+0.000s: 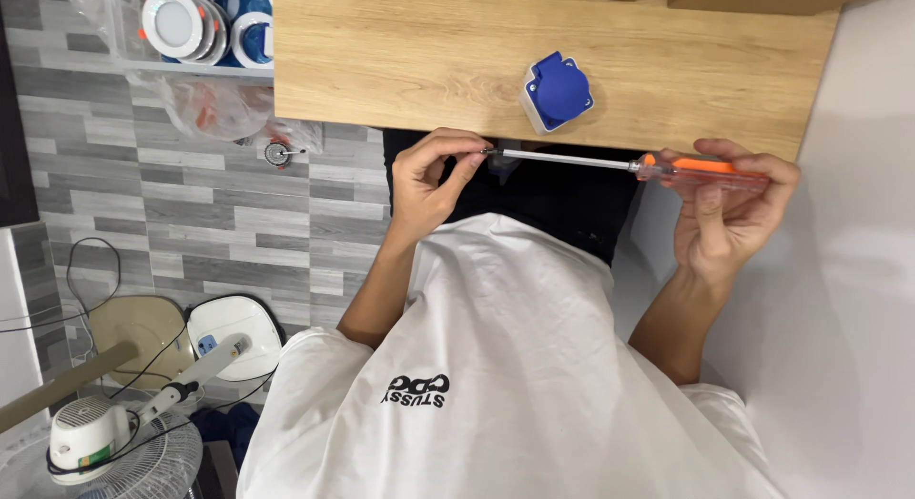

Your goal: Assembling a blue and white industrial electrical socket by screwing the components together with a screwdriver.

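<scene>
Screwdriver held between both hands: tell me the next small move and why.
Probably bring the screwdriver forward to the blue socket on the wooden table. The right hand grips the orange handle, the left hand pinches something at the tip, too small to identify, and the socket sits untouched just beyond the shaft.

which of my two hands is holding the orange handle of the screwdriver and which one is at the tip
The right hand grips the orange handle of the screwdriver. The left hand pinches the metal tip, just below the blue socket.
</scene>
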